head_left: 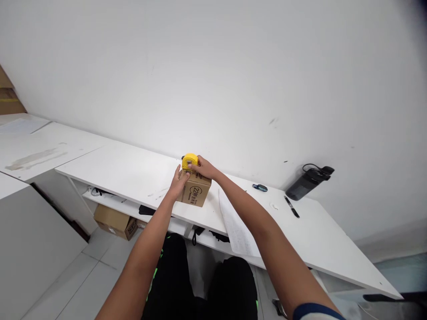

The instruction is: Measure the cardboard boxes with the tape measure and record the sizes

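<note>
A small brown cardboard box (pixel 194 193) with dark printing stands on the white table in front of me. At its top is a yellow tape measure (pixel 190 160), and my right hand (pixel 205 168) is closed around its right side. My left hand (pixel 179 182) holds the upper left edge of the box, thumb on the front and a finger pointing up beside the tape measure. Whether any blade is drawn out of the tape measure cannot be made out.
A sheet of white paper (pixel 235 226) hangs over the table's front edge under my right forearm. To the right lie a small blue-black object (pixel 259 187), a black pen-like item (pixel 292 207) and a dark bottle (pixel 308 182). A larger carton (pixel 113 220) sits below the table.
</note>
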A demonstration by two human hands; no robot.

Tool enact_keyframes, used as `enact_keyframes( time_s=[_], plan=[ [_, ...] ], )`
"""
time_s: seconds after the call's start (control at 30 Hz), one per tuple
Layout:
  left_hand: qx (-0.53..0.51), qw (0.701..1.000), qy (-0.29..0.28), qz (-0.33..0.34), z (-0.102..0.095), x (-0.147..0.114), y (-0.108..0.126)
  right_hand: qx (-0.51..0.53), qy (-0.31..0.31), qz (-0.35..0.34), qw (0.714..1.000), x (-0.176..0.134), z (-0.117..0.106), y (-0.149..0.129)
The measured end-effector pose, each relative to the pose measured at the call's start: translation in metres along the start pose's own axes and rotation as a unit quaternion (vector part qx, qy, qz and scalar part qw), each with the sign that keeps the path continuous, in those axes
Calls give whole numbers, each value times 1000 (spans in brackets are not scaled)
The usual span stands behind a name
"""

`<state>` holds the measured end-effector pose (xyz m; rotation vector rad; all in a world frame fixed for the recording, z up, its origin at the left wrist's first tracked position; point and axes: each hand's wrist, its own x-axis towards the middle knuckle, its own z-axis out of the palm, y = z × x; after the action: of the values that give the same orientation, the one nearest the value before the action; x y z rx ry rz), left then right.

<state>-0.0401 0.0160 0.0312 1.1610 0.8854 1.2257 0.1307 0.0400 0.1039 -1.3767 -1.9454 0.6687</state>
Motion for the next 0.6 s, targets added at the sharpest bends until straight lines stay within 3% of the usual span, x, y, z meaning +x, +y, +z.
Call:
enact_keyframes(
  time_s=[0.37, 0.6],
  plan=[
    [18, 999, -19, -35, 1, -5, 9, 34, 24, 22, 999, -9, 4, -4],
    [24, 999, -47, -6, -3, 2, 1, -176, 7, 17, 984, -11, 8, -18]
  ],
)
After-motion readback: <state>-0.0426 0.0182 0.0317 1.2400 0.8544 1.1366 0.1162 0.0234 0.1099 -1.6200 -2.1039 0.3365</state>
